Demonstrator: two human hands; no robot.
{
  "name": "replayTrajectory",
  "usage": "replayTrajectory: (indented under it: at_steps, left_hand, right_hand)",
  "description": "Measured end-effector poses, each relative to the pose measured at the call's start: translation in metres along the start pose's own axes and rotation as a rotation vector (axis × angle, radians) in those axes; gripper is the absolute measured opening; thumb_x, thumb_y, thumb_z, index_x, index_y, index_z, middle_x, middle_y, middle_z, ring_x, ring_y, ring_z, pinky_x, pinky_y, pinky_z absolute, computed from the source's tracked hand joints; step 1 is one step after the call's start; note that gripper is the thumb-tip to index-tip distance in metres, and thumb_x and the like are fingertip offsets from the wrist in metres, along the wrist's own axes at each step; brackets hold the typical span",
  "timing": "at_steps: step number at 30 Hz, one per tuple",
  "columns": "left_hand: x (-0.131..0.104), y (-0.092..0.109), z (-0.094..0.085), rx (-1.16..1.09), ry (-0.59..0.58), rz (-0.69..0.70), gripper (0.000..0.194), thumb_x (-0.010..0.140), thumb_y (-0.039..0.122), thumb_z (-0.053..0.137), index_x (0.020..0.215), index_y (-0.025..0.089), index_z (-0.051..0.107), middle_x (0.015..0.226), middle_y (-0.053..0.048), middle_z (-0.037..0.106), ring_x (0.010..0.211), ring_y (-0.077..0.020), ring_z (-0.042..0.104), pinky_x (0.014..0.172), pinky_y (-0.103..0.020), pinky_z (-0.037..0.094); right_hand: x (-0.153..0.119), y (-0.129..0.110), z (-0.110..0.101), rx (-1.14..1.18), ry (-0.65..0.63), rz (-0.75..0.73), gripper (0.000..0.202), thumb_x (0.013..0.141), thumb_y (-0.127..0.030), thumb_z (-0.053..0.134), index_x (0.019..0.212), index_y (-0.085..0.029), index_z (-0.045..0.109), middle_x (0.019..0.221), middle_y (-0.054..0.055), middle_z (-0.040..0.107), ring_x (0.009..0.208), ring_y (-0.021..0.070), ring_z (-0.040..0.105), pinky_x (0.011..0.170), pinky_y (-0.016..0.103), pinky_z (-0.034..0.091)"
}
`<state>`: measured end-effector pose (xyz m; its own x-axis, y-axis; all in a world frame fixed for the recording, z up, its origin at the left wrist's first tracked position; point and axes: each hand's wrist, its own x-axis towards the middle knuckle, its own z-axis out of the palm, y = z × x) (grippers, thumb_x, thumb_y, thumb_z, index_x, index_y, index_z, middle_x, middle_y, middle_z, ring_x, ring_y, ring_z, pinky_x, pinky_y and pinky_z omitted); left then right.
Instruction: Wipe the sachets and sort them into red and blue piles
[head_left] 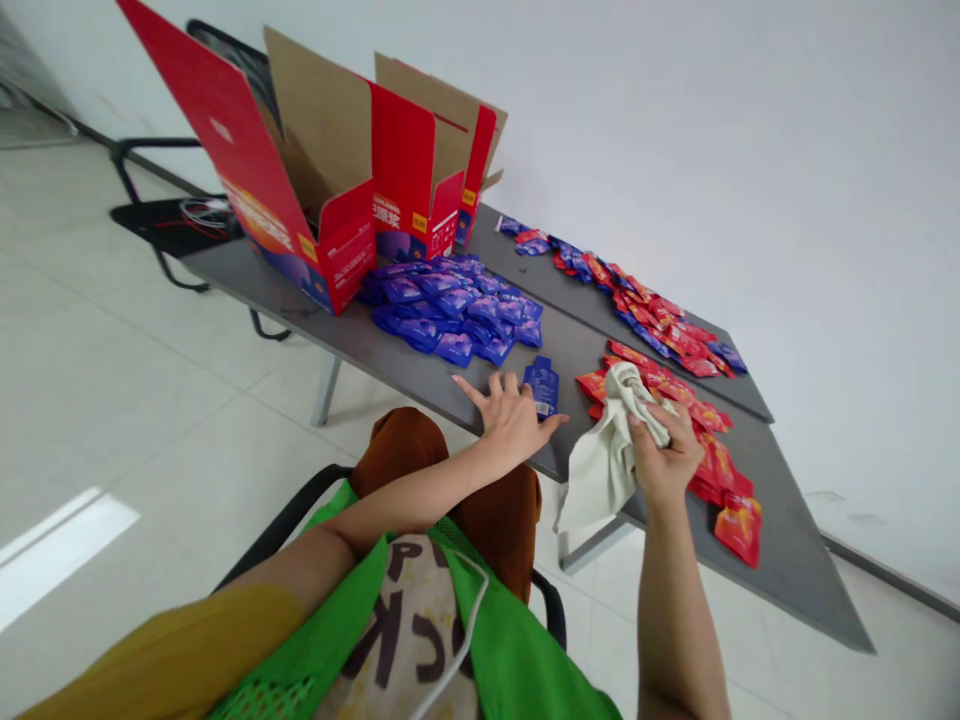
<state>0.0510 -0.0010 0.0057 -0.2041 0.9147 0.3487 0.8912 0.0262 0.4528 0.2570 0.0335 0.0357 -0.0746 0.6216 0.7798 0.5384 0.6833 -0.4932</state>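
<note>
My left hand [510,418] lies with its fingers spread at the near edge of the grey table. Close beside its fingers, a single blue pouch [541,386] rests flat, its barcode side up. My right hand [667,445] is closed around a crumpled whitish cloth [611,455], part of which hangs past the table edge. Behind the cloth and to its right spread red pouches [716,465], some of them hidden by it. A heap of blue pouches [450,305] sits beyond my left hand.
Open red cardboard boxes [349,245] stand at the table's left end. Mixed red and blue pouches [652,310] form a row along the far side of the grey table [787,560]. A black chair [157,215] is at the far left, and a white wall rises behind.
</note>
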Motion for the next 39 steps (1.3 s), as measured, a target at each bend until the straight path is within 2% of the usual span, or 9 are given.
replayTrajectory:
  at_steps: [2,5,8,12,17,22,25,30,39]
  left_hand:
    - [0.003,0.006,0.004,-0.008,0.002,-0.01,0.072,0.076,0.074,0.047,0.109,0.014,0.067,0.118,-0.02,0.054,0.125,-0.0413,0.03,0.103,-0.074,-0.002]
    - [0.004,0.006,0.012,-0.044,-0.024,-0.001,0.057,0.079,0.064,0.054,0.11,0.018,0.065,0.122,-0.017,0.056,0.127,-0.0389,0.033,0.103,-0.074,-0.003]
    - [0.003,-0.006,0.017,-0.047,-0.09,0.068,0.04,0.085,0.05,0.055,0.116,0.026,0.063,0.129,-0.01,0.057,0.128,-0.0361,0.036,0.103,-0.075,-0.006]
    - [-0.008,-0.026,0.011,-0.002,-0.19,0.22,0.045,0.092,0.04,0.045,0.134,0.025,0.051,0.144,-0.007,0.046,0.137,-0.0339,0.029,0.108,-0.07,0.004]
    - [-0.04,-0.048,0.005,-0.036,0.045,0.345,0.058,0.09,0.038,0.043,0.143,0.014,0.04,0.15,-0.009,0.036,0.144,-0.0311,0.016,0.114,-0.052,0.017]
    - [-0.052,-0.068,0.027,-0.142,0.222,0.519,0.046,0.084,0.028,0.044,0.127,0.019,0.057,0.134,-0.008,0.056,0.128,-0.0288,0.043,0.1,-0.047,0.031]
    - [-0.05,-0.068,0.034,-0.123,0.237,0.501,0.033,0.082,0.028,0.046,0.106,0.016,0.064,0.116,-0.011,0.066,0.111,-0.0293,0.053,0.091,-0.048,0.032]
    - [-0.044,-0.061,0.029,-0.033,0.229,0.445,0.021,0.081,0.034,0.048,0.084,0.02,0.064,0.1,-0.01,0.067,0.093,-0.0278,0.054,0.084,-0.047,0.031]
    - [-0.036,-0.041,0.028,0.11,0.216,0.342,0.028,0.09,0.034,0.042,0.084,0.021,0.067,0.084,-0.008,0.065,0.08,-0.0243,0.049,0.076,-0.042,0.028]
  right_hand:
    - [-0.004,0.003,0.002,0.013,0.043,0.006,0.018,0.077,-0.026,0.071,0.095,-0.022,0.072,0.09,0.003,0.065,0.085,0.0182,0.06,0.076,0.033,0.048]
    - [-0.007,-0.003,0.003,-0.032,0.007,-0.007,0.018,0.077,-0.028,0.07,0.094,-0.023,0.072,0.09,0.003,0.064,0.083,0.018,0.059,0.073,0.033,0.048]
    - [-0.008,-0.014,0.0,-0.088,-0.135,-0.075,0.017,0.079,-0.027,0.068,0.096,-0.025,0.073,0.094,0.004,0.063,0.086,0.0186,0.059,0.075,0.033,0.049]
    - [-0.014,-0.028,-0.001,-0.143,-0.401,-0.19,0.022,0.084,-0.024,0.062,0.103,-0.027,0.072,0.103,0.006,0.059,0.095,0.0194,0.058,0.081,0.034,0.049]
    - [-0.021,-0.035,0.012,-0.137,-0.529,-0.164,0.029,0.087,-0.019,0.055,0.111,-0.029,0.069,0.111,0.006,0.057,0.107,0.0191,0.055,0.088,0.031,0.048]
    - [-0.016,-0.041,0.04,-0.206,-0.537,0.02,0.03,0.088,-0.023,0.055,0.115,-0.03,0.066,0.11,0.004,0.058,0.104,0.0182,0.057,0.092,0.029,0.046]
    - [-0.013,-0.054,0.064,-0.312,-0.564,0.127,0.029,0.091,-0.032,0.054,0.119,-0.03,0.063,0.11,0.004,0.059,0.1,0.0168,0.059,0.089,0.026,0.046]
    - [-0.01,-0.071,0.098,-0.642,-0.768,0.225,0.029,0.095,-0.044,0.044,0.114,-0.032,0.062,0.112,0.005,0.055,0.09,0.0184,0.059,0.074,0.029,0.049]
    - [0.017,-0.065,0.115,-0.867,-0.697,0.336,0.033,0.096,-0.017,0.034,0.109,-0.017,0.065,0.118,0.016,0.051,0.104,0.0249,0.053,0.073,0.032,0.051]
